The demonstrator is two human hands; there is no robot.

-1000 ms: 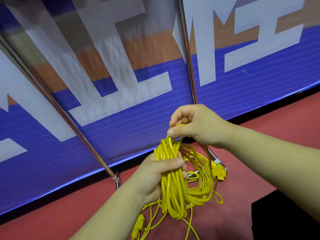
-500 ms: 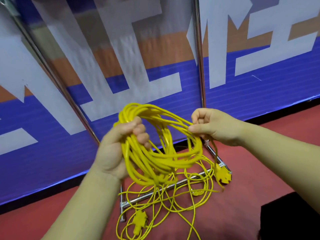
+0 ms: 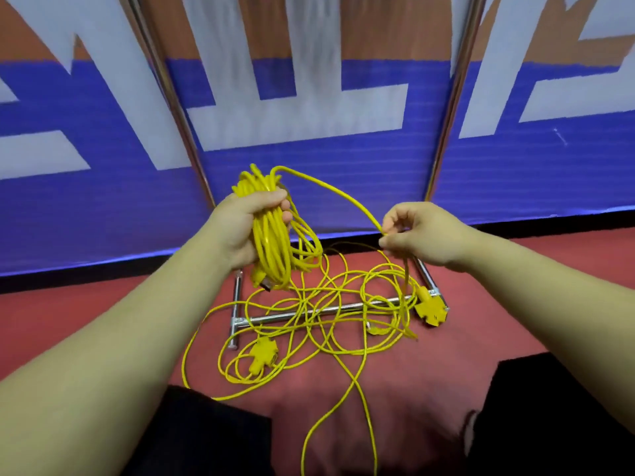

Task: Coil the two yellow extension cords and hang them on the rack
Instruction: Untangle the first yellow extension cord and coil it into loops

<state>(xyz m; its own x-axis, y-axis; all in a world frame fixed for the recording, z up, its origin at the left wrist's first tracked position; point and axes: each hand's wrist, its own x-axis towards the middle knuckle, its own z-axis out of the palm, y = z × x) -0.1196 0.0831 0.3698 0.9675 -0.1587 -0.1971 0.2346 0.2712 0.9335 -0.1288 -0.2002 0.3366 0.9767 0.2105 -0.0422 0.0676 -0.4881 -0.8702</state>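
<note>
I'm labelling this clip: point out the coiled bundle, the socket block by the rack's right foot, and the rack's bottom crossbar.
coiled bundle (image 3: 271, 247), head view, middle of the gripped strands.
socket block (image 3: 431, 310), head view, centre of its yellow body.
bottom crossbar (image 3: 278, 317), head view, bare metal left of centre.

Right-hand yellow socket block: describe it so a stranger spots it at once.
Find the chrome rack base on the red floor. The socket block is at its right corner, below the right hand. Its twin sits by the left corner.
</note>
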